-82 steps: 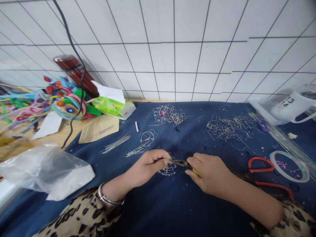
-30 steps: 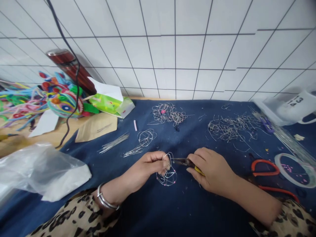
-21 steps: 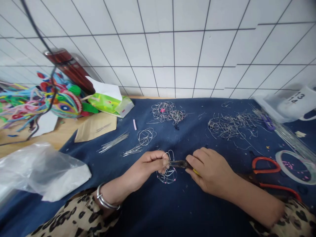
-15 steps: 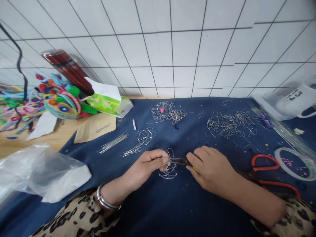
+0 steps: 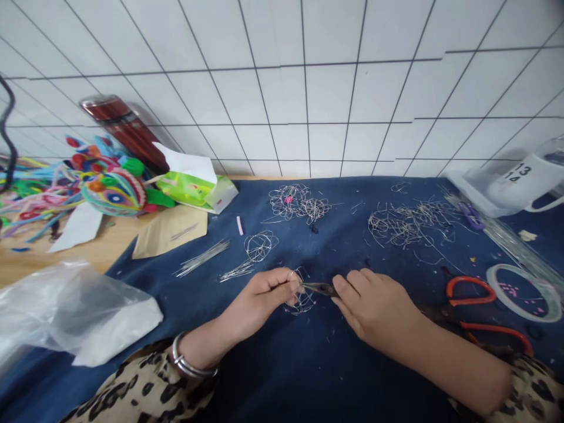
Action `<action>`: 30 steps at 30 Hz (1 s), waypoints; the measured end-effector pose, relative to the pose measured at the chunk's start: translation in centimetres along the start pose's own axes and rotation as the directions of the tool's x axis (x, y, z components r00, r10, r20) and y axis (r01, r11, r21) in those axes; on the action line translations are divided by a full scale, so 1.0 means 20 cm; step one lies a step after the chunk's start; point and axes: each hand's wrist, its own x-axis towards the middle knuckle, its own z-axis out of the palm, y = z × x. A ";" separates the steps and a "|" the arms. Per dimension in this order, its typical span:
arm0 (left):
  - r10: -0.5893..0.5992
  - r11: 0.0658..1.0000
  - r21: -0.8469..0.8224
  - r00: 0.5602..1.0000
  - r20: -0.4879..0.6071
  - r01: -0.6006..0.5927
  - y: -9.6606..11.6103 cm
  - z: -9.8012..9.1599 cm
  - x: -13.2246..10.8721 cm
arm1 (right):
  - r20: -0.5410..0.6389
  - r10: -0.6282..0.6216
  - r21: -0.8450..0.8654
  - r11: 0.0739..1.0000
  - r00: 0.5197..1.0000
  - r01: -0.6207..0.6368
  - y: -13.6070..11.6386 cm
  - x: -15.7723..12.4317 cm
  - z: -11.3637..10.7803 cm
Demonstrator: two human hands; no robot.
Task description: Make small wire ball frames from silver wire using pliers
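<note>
Since half a second ago, both hands are sitting slightly lower on the blue cloth (image 5: 273,364), and the wire ball (image 5: 302,298) is lying flatter than a second ago, when its loops were standing up above the fingers. Left hand (image 5: 259,296) is pinching the ball's near edge, fingers curled closed on the wire. Right hand (image 5: 374,305) is wrapped shut around the pliers (image 5: 321,288); handles are hidden in the palm.

Pliers are running roughly left-right, long axis nearly level, nose pointing left into the ball and meeting the left fingertips there. Whether the nose is biting wire, cannot tell.

Around: a finished wire ball (image 5: 261,245) and straight wire pieces (image 5: 203,257) are lying just beyond the left hand; a wire tangle (image 5: 409,223) is sitting beyond the right hand; orange-handled scissors (image 5: 473,305) and a tape ring (image 5: 524,284) are lying to the right. A plastic bag (image 5: 74,311) is resting at left, well apart. Nothing is lying between the hands and the work.
</note>
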 end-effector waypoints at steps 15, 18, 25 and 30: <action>0.177 0.924 0.350 0.983 -0.039 -0.153 0.01 0.02 -0.01 | 0.274 0.142 0.304 0.926 0.951 -0.226 -0.06 0.00 -0.02; 0.227 0.884 0.429 0.973 -0.041 -0.188 0.02 0.02 -0.01 | 0.328 0.153 0.324 0.909 0.932 -0.263 -0.05 0.00 -0.03; 0.301 0.784 0.559 0.953 0.036 -0.268 0.04 0.02 -0.01 | 0.469 0.145 0.435 0.820 0.871 -0.371 -0.01 0.05 -0.09; 0.343 0.726 0.604 0.934 0.097 -0.329 0.04 0.02 0.00 | 0.568 0.113 0.522 0.717 0.815 -0.463 0.03 0.07 -0.13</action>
